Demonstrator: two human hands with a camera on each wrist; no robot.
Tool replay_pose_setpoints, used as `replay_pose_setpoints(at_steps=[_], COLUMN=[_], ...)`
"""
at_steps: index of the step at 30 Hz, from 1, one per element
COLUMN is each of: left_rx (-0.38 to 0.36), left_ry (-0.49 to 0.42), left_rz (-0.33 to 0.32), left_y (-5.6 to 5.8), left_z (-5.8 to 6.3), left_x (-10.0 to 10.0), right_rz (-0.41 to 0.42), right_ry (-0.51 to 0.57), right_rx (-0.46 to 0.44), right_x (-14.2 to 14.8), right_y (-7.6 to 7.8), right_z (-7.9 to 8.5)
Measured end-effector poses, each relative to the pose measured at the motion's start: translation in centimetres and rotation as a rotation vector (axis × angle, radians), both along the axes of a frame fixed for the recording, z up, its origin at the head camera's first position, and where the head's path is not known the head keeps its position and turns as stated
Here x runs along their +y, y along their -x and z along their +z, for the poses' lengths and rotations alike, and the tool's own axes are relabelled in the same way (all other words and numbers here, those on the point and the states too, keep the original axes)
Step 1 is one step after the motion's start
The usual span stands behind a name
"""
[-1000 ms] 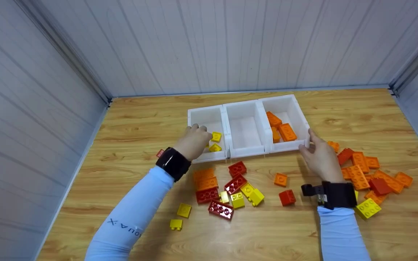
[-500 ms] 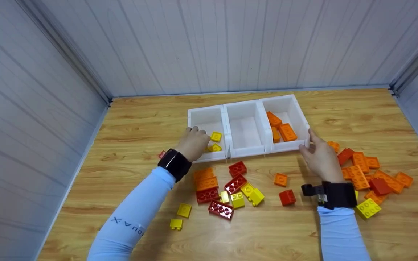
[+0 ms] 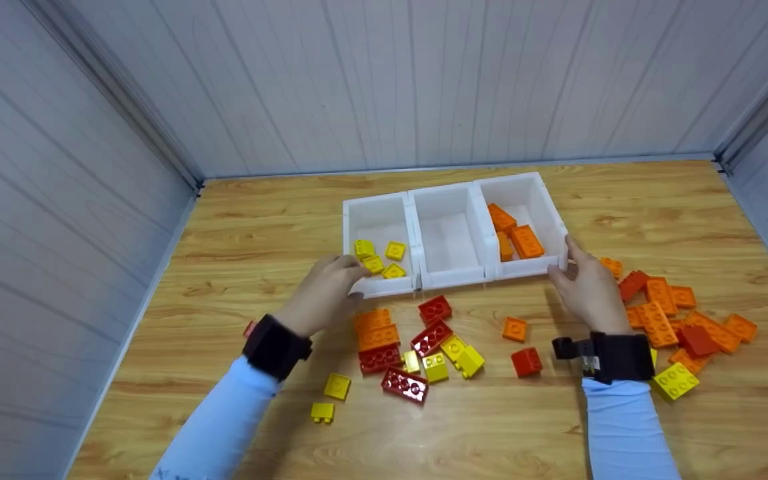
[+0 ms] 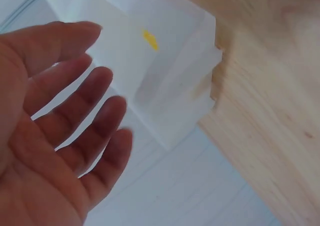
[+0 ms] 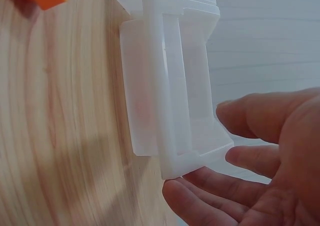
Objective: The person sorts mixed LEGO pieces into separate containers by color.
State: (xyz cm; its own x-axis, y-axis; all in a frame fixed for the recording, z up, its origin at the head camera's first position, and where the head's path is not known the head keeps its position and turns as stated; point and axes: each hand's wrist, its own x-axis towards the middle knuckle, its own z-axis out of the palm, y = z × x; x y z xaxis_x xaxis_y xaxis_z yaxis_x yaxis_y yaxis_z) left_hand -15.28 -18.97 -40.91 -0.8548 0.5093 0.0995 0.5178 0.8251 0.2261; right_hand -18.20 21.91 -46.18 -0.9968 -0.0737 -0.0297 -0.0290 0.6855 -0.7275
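A white three-compartment box stands towards the back of the table. My left hand is at the front left corner of its left compartment, and the left wrist view shows relaxed fingers with nothing held. Several yellow bricks lie in that compartment. Orange bricks occupy the right compartment; the middle one holds none. At the box's front right corner is my right hand, its fingertips touching the edge without curling round it.
Mixed red bricks, yellow bricks and orange bricks lie in front of the box. A pile of mostly orange bricks sits right of my right hand. Panelled walls enclose the table at the back and sides.
My left hand has drawn back out of the left compartment, towards the front left, uncovering more yellow bricks there. The right hand stays at the box's corner.
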Motion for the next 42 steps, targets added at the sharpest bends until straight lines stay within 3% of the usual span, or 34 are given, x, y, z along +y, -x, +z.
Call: replay_pose_setpoints(at_steps=[7,11,18,22,31,42], left_rx=[-0.192,-0.221,-0.295,-0.34,-0.34,-0.347], left_ry=[-0.091,-0.097,-0.089,-0.087,-0.116,-0.172], left_rz=[0.034,0.017,0.033,0.055,0.07,0.118], left_y=[-4.8,-7.3,-9.9,-10.5,-10.6,-9.6], left_z=[-1.0,-2.4,-4.1,-4.6,-5.6,-4.5], left_x=[-1.5,-2.2,-2.5,-2.4,-2.4,-1.7], right_rz=[-0.004,-0.01,-0.018,-0.015,0.008,-0.005], right_ry=[0.003,-0.007,-0.018,-0.024,-0.001,-0.006], right_rx=[-0.007,-0.019,-0.043,-0.039,-0.012,-0.029], right_x=[-0.1,0.0,0.2,0.4,0.4,0.4], right_y=[0.0,0.0,0.1,0.2,0.2,0.4], right_z=[0.1,0.2,0.3,0.2,0.0,0.1])
